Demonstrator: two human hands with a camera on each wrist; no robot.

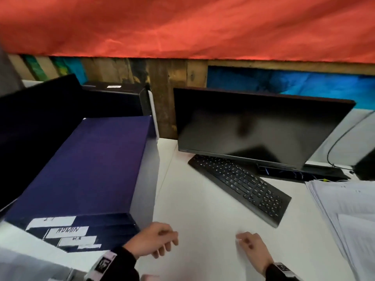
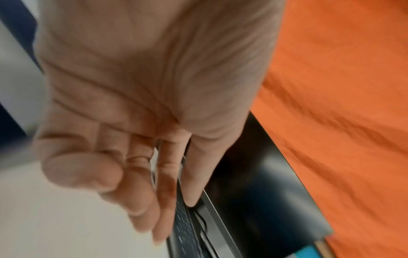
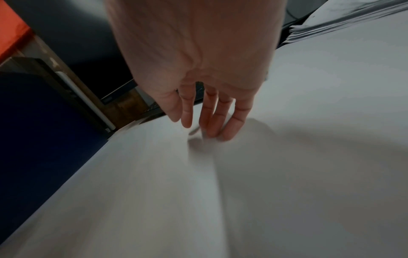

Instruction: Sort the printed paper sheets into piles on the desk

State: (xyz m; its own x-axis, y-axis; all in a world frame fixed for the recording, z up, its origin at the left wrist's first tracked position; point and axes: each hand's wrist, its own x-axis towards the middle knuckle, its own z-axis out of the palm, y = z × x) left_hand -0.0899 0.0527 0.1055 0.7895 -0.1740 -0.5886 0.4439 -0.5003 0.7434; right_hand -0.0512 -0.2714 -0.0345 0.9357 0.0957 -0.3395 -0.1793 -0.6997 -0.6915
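Note:
A thick stack of printed paper sheets [image 1: 345, 209] lies at the desk's right edge, its fanned edges showing in the right wrist view [image 3: 309, 29]. My left hand [image 1: 166, 242] hovers low over the white desk [image 1: 203, 199] beside the blue box, its fingers [image 2: 141, 200] loosely curled and holding nothing. A little to the right, my right hand [image 1: 246, 241] has straight fingertips [image 3: 229, 129] touching the white surface. I cannot tell whether a single sheet lies under them. Both hands are well left of the stack.
A dark blue box [image 1: 85, 169] with white labels, one reading ADMIN, stands at the left. A black keyboard [image 1: 241, 185] lies slanted before a dark monitor [image 1: 253, 126]. A black cable [image 1: 334, 147] loops at the back right. An orange cloth [image 1: 182, 27] hangs above.

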